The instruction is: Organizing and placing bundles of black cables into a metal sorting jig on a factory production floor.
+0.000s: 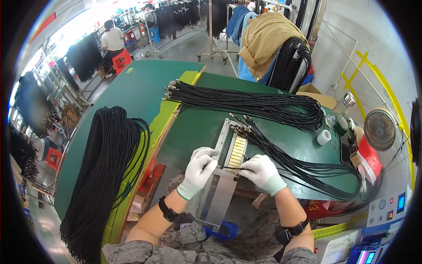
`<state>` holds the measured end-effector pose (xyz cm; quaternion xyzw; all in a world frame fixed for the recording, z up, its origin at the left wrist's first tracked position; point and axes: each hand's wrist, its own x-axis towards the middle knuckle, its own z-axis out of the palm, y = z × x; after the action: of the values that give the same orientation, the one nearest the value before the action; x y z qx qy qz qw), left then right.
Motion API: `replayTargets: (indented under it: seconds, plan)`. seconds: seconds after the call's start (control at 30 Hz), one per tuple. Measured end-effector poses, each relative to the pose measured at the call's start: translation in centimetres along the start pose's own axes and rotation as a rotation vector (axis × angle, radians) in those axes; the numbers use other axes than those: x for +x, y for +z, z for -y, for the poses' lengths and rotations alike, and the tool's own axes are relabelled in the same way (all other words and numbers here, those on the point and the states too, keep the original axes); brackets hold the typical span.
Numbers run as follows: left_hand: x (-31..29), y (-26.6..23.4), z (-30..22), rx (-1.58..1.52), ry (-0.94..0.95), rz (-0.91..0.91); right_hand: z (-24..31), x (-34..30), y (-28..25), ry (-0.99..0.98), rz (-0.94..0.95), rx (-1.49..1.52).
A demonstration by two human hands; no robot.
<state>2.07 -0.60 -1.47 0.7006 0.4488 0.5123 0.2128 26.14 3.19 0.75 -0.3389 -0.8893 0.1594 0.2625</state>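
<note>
My left hand (pixel 200 170), in a white glove, pinches one end of a black cable (pixel 230 167) at the near end of a metal fixture (pixel 223 140). My right hand (pixel 263 171), gloved alike, grips the same cable a short way to the right. The piece between them runs roughly level across the fixture. A row of cream-yellow blocks (pixel 237 150) is set in the fixture, just beyond my hands. Beside it on the right, a bundle of black cables (pixel 285 156) with metal connector ends at the fixture curves toward the table's right edge.
Another black cable bundle (pixel 246 103) lies across the back of the green table (pixel 169 68). A large cable pile (pixel 107 163) hangs over the left side. At the right stand a fan (pixel 380 128), a white tape roll (pixel 324 137) and a glass bottle (pixel 340 109). A person (pixel 113 39) sits far left.
</note>
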Motion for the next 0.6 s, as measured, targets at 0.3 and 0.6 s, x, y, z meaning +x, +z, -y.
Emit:
replayTargets:
  seconds: [0.3, 0.6]
  plan:
    - [-0.2, -0.1, 0.8, 0.196, 0.042, -0.130, -0.4, -1.1, -0.2, 0.064, 0.049, 0.210]
    - [-0.2, 0.5, 1.9, 0.202, -0.167, -0.114, 0.0, -0.7, -1.2, 0.075, -0.086, -0.161]
